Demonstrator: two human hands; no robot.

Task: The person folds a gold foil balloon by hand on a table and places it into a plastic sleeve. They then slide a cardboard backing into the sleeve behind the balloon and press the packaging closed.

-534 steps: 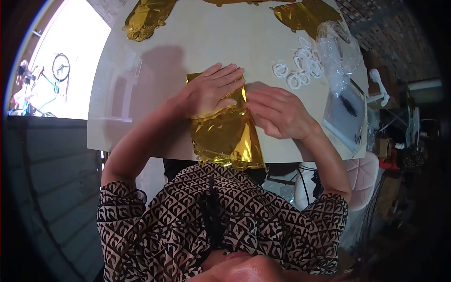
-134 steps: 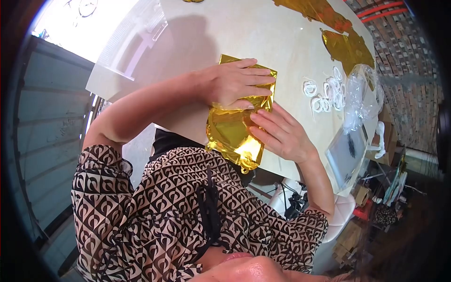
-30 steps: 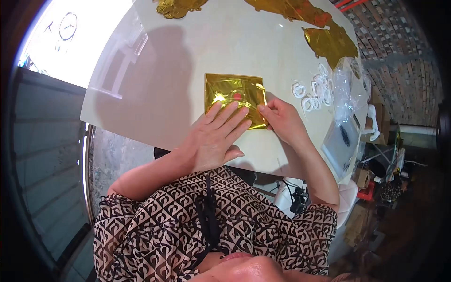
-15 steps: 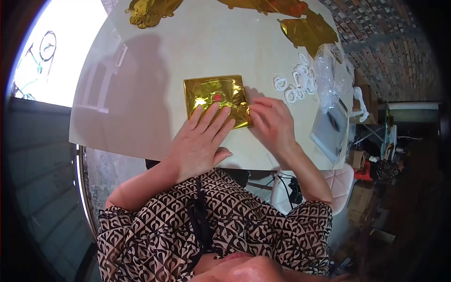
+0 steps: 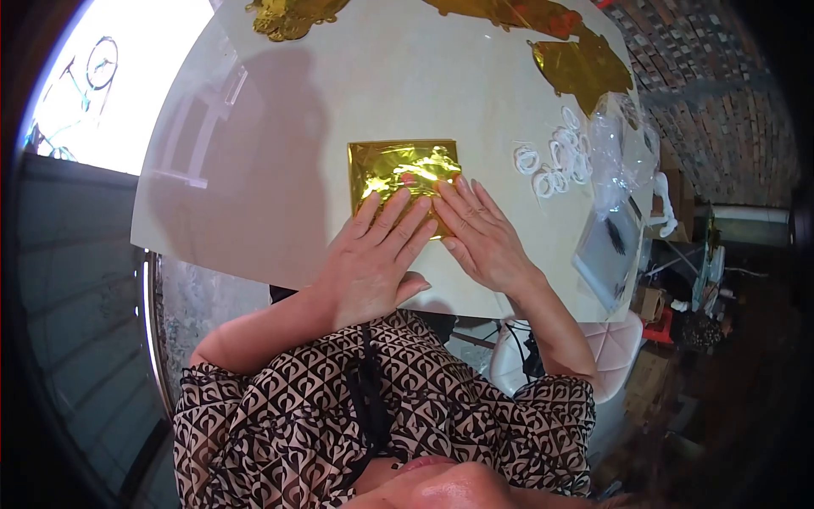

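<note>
Left hand (image 5: pixel 373 254), right hand (image 5: pixel 479 233) cover foil's (image 5: pixel 398 165) near edge.

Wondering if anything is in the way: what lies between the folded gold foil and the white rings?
Nothing: in the head view, only bare tabletop separates the folded gold foil from the white rings.

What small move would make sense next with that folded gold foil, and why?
Probably slide both flat hands away across the foil to smooth it. The left hand and right hand lie open on the near edge of the folded gold foil, and its far part looks crinkled and puffy on the table.
</note>
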